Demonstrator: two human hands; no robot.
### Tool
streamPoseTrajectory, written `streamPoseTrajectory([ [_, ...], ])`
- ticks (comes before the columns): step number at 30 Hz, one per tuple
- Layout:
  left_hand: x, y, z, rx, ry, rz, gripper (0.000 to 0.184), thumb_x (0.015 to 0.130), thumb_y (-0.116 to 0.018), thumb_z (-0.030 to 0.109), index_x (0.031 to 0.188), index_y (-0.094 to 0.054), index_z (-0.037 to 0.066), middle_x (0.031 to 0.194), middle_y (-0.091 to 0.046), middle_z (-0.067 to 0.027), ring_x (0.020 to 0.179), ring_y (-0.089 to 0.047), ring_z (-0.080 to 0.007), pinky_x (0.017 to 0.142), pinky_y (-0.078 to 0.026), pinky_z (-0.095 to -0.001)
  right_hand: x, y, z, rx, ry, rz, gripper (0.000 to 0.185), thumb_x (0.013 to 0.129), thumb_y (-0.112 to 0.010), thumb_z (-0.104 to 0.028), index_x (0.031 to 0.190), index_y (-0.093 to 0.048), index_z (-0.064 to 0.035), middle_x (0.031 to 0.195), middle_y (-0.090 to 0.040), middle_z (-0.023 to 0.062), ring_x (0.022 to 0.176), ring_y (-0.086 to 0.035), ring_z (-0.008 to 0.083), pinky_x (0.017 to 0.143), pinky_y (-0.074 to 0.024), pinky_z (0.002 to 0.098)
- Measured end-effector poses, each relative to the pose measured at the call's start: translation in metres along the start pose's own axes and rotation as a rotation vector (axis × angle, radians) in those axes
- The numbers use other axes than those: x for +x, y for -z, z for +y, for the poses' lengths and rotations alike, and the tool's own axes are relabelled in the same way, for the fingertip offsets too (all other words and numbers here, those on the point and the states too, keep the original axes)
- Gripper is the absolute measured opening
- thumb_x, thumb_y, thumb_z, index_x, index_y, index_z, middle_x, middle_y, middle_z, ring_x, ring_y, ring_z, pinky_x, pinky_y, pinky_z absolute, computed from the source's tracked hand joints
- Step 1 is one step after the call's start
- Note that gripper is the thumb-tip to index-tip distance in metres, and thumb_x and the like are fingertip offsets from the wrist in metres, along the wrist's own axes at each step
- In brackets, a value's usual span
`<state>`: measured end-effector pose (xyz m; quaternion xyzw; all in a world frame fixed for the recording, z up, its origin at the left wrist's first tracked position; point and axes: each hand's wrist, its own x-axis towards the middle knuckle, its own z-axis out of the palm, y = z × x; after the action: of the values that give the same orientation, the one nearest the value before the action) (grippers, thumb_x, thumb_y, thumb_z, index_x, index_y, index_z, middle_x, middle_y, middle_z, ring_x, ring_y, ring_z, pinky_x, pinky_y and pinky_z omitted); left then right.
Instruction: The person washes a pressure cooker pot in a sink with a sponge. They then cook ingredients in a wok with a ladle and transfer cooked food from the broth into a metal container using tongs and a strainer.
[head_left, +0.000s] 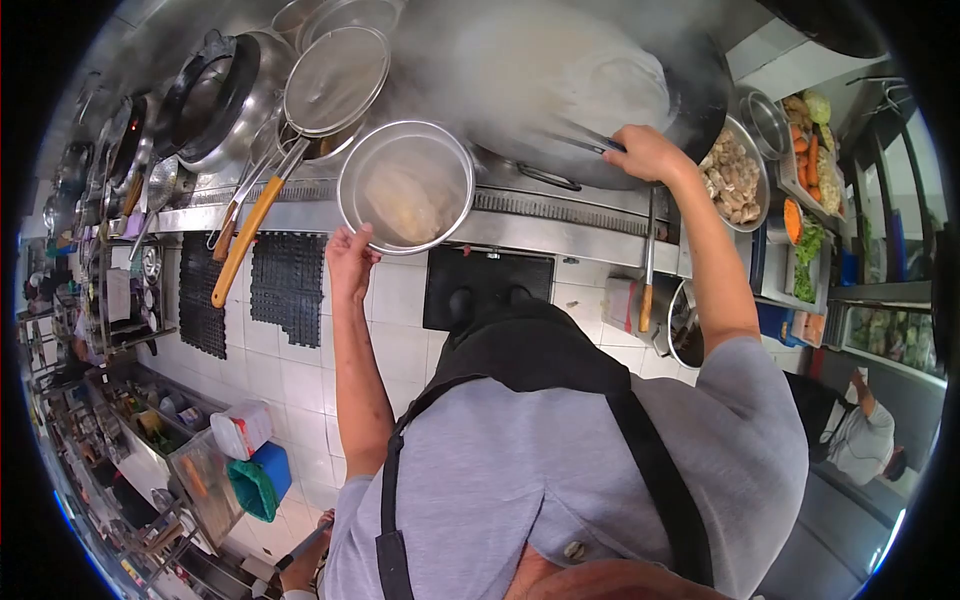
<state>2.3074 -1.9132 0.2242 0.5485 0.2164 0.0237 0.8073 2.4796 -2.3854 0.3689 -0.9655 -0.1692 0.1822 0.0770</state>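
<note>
In the head view my left hand point(352, 262) grips the near rim of a round metal bowl point(352, 192), fingers closed on its edge. A pale, yellowish piece of meat, perhaps chicken, point(405, 203) lies in the bowl. My right hand point(645, 153) is closed around dark tongs point(582, 135) that reach out over a large black wok point(700, 100). Thick steam rises from the wok's cloudy white liquid point(625, 88), hiding the tips of the tongs and much of what is inside.
A wire strainer point(336, 82) with a wooden handle lies left of the bowl. Right of the wok stand a bowl of cut meat point(733, 175) and a tray of vegetables point(812, 155). A wooden-handled utensil point(647, 270) hangs over the counter edge. Another person point(860, 435) stands at right.
</note>
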Motion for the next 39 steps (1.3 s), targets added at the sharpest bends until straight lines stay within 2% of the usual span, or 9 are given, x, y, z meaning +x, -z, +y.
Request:
streamPoseTrajectory([
  [4,0.002,-0.001,0.000,-0.006,-0.001,-0.002,0.025,0.091,-0.074,0.014,0.082,-0.051,0.010,0.062,-0.060,-0.0026,0.048,-0.059,-0.0118,0.047,-0.046,-0.0234,0.010,-0.008,-0.007,0.254,-0.145,-0.110,0.028,0.091,-0.065,-0.022,0.097,-0.071,0.0051,0.065,-0.064,0.0164,0.054,-0.063,0.0252,0.056,-0.0498,0.0401],
  [13,-0.002,-0.002,0.001,-0.013,-0.001,0.016,0.021,0.091,-0.073,0.011,0.085,-0.052,0.009,0.065,-0.062,-0.0034,0.047,-0.058,-0.0119,0.047,-0.046,-0.0231,-0.031,0.025,-0.006,0.338,-0.088,-0.183,0.034,0.089,-0.066,-0.021,0.113,-0.070,0.0025,0.069,-0.064,0.0180,0.061,-0.062,0.0232,0.064,-0.0487,0.0397],
  [16,-0.002,-0.005,0.005,0.012,0.013,0.040,0.016,0.092,-0.071,0.011,0.090,-0.056,0.007,0.072,-0.064,-0.0036,0.052,-0.058,-0.0107,0.047,-0.045,-0.0227,-0.056,0.043,-0.030,0.351,0.063,-0.012,0.032,0.089,-0.066,-0.021,0.113,-0.070,0.0005,0.073,-0.066,0.0184,0.069,-0.064,0.0268,0.069,-0.0492,0.0400],
  [19,-0.007,-0.011,0.009,0.077,0.014,0.079,0.012,0.092,-0.070,0.010,0.096,-0.059,0.006,0.080,-0.066,-0.0032,0.057,-0.058,-0.0095,0.049,-0.046,-0.0225,-0.065,0.042,-0.054,0.371,0.226,0.081,0.031,0.091,-0.065,-0.018,0.117,-0.069,-0.0009,0.069,-0.060,0.0140,0.064,-0.057,0.0170,0.064,-0.0473,0.0352],
  [23,-0.005,-0.012,0.007,0.091,0.009,0.049,0.012,0.094,-0.067,0.011,0.103,-0.062,0.005,0.087,-0.066,-0.0013,0.064,-0.058,-0.0086,0.054,-0.045,-0.0226,-0.048,0.005,-0.101,0.366,0.445,0.188,0.035,0.091,-0.067,-0.024,0.118,-0.069,-0.0016,0.099,-0.071,0.0207,0.089,-0.068,0.0384,0.081,-0.0526,0.0428],
  [27,0.000,0.002,-0.001,0.050,0.015,0.013,0.011,0.094,-0.069,0.011,0.099,-0.060,0.006,0.083,-0.066,-0.0024,0.061,-0.059,-0.0101,0.054,-0.046,-0.0248,-0.046,0.016,-0.138,0.243,0.265,-0.035,0.039,0.091,-0.067,-0.027,0.121,-0.066,-0.0014,0.105,-0.071,0.0226,0.098,-0.066,0.0413,0.088,-0.0518,0.0462],
  [31,-0.001,0.000,0.001,0.046,0.002,0.009,0.012,0.094,-0.068,0.011,0.100,-0.059,0.006,0.083,-0.066,-0.0024,0.061,-0.059,-0.0104,0.054,-0.046,-0.0253,-0.052,0.037,-0.057,0.279,0.125,0.179,0.041,0.090,-0.066,-0.032,0.118,-0.067,-0.0011,0.100,-0.070,0.0242,0.097,-0.068,0.0399,0.087,-0.0525,0.0454],
  [34,-0.002,-0.001,0.002,0.063,0.022,0.023,0.013,0.094,-0.069,0.011,0.100,-0.060,0.006,0.084,-0.067,-0.0022,0.061,-0.059,-0.0102,0.053,-0.046,-0.0252,-0.038,0.039,0.029,-0.047,-0.288,0.170,0.035,0.088,-0.066,-0.029,0.107,-0.071,0.0001,0.107,-0.070,0.0242,0.104,-0.067,0.0410,0.091,-0.0530,0.0475],
  [39,-0.004,-0.006,0.005,0.073,0.003,0.060,0.012,0.094,-0.069,0.012,0.100,-0.060,0.006,0.083,-0.067,-0.0018,0.060,-0.058,-0.0097,0.051,-0.044,-0.0248,0.011,0.006,0.108,-0.115,-0.301,0.131,0.040,0.087,-0.068,-0.029,0.107,-0.065,0.0046,0.111,-0.067,0.0276,0.107,-0.064,0.0430,0.090,-0.0514,0.0493],
])
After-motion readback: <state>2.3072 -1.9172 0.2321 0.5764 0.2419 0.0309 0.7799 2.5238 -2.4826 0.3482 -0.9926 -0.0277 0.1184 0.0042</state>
